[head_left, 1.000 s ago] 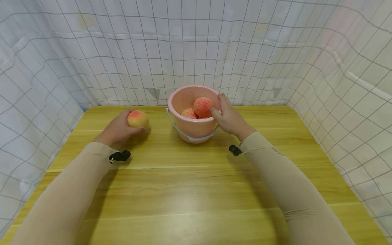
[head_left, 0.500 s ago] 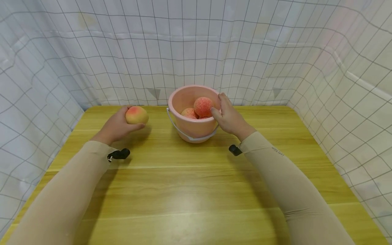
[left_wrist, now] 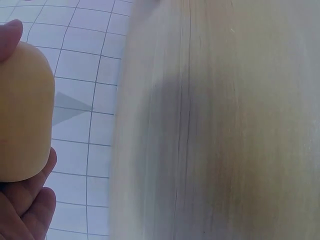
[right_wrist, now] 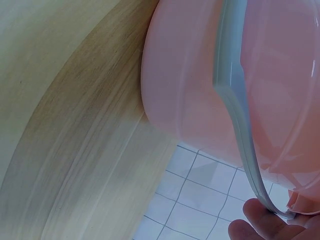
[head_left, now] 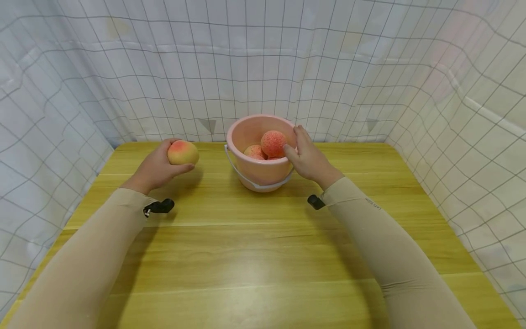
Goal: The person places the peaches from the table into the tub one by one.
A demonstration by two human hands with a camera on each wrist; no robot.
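A yellow peach (head_left: 182,153) with a red blush is in my left hand (head_left: 154,167), gripped between thumb and fingers. In the left wrist view the peach (left_wrist: 25,115) stands apart from the tabletop, which shows its shadow. A pink bucket (head_left: 263,176) stands upright at the middle back of the table. My right hand (head_left: 310,157) holds its right rim, thumb over the near side. The right wrist view shows fingertips (right_wrist: 260,220) by the end of the white bucket handle (right_wrist: 232,95). Several red-speckled peaches (head_left: 273,143) lie inside the bucket, the lower ones partly hidden.
The wooden table (head_left: 246,256) reaches from near me to a white grid-patterned curtain (head_left: 263,68) behind it. More curtain hangs along the left and right sides. Black wrist camera mounts (head_left: 162,206) stick out under the cuffs.
My left hand has moved slightly up and to the left with the peach, which has turned a little. My right hand and the bucket stay practically where they were.
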